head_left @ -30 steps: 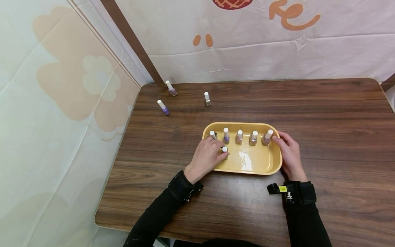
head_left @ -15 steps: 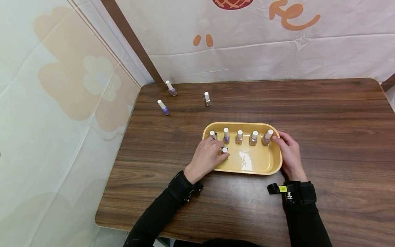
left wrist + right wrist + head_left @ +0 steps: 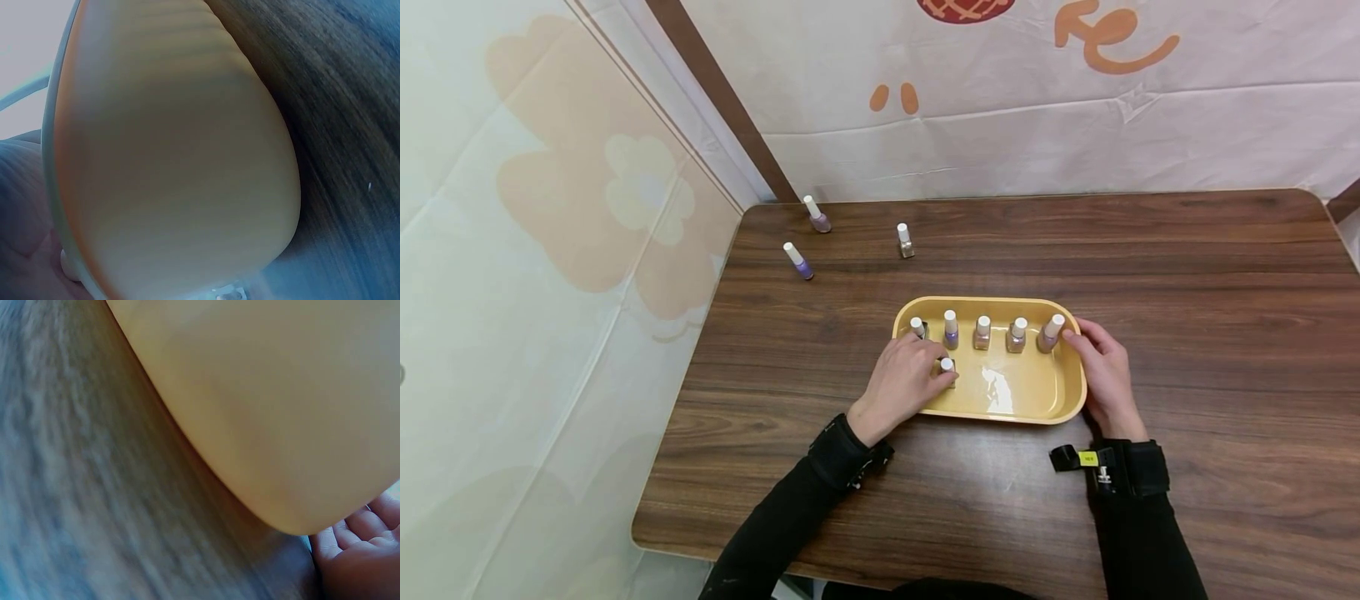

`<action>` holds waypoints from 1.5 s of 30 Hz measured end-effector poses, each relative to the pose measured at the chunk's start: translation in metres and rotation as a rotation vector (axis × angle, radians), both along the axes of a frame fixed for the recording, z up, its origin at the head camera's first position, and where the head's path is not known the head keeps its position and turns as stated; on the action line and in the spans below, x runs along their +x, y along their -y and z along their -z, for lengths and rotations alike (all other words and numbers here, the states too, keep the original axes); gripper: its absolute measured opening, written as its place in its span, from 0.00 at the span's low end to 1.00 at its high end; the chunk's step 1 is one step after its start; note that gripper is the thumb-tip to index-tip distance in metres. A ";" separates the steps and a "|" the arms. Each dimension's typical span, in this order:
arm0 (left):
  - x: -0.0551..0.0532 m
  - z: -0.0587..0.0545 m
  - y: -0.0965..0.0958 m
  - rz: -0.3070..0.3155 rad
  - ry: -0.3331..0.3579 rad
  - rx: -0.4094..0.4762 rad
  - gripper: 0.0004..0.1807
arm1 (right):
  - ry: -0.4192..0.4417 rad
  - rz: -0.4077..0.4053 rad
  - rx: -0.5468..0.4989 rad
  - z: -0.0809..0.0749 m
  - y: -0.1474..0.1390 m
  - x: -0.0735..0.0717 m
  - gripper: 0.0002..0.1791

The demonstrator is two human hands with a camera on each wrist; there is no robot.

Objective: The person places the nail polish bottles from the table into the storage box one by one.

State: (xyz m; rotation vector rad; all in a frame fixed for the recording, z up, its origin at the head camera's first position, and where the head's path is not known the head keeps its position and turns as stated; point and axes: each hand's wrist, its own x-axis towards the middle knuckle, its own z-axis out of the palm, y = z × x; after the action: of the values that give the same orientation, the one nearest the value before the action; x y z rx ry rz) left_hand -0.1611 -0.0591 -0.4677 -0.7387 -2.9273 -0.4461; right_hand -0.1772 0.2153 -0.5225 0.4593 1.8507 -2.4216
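Observation:
In the head view a yellow tray [image 3: 992,400] stands on the table. My left hand [image 3: 904,373] reaches over its left end and holds a white-capped nail polish bottle [image 3: 948,371] between thumb and fingers, upright near the front. Several more bottles form a row along the back: a purple one [image 3: 951,332], a pink one [image 3: 982,334] and a mauve one [image 3: 1049,334] at the right among them. My left fingers partly cover the leftmost bottle [image 3: 918,328]. My right hand [image 3: 1105,375] grips the tray's right end, thumb at the rim, fingers along the outside.
Three nail polish bottles are outside the tray at the back left: a mauve one [image 3: 817,216], a purple one [image 3: 798,262] and a clear-looking one [image 3: 905,241]. The wooden table [image 3: 1225,333] meets a printed curtain behind and at left. Tray walls fill both wrist views.

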 end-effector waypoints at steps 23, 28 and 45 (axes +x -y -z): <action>-0.001 -0.001 0.001 0.006 0.010 0.007 0.06 | -0.002 -0.014 0.019 0.000 0.000 0.000 0.09; -0.001 -0.001 0.001 0.009 0.009 0.006 0.06 | 0.015 -0.011 0.032 0.000 0.000 -0.001 0.08; -0.002 -0.002 0.003 0.023 -0.011 0.008 0.10 | 0.043 -0.026 0.057 -0.003 0.001 0.001 0.13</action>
State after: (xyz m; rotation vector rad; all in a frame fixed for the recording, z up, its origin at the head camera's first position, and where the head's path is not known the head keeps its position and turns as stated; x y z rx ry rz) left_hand -0.1631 -0.0617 -0.4660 -0.7718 -2.9075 -0.4541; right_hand -0.1760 0.2144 -0.5199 0.4843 1.8997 -2.3290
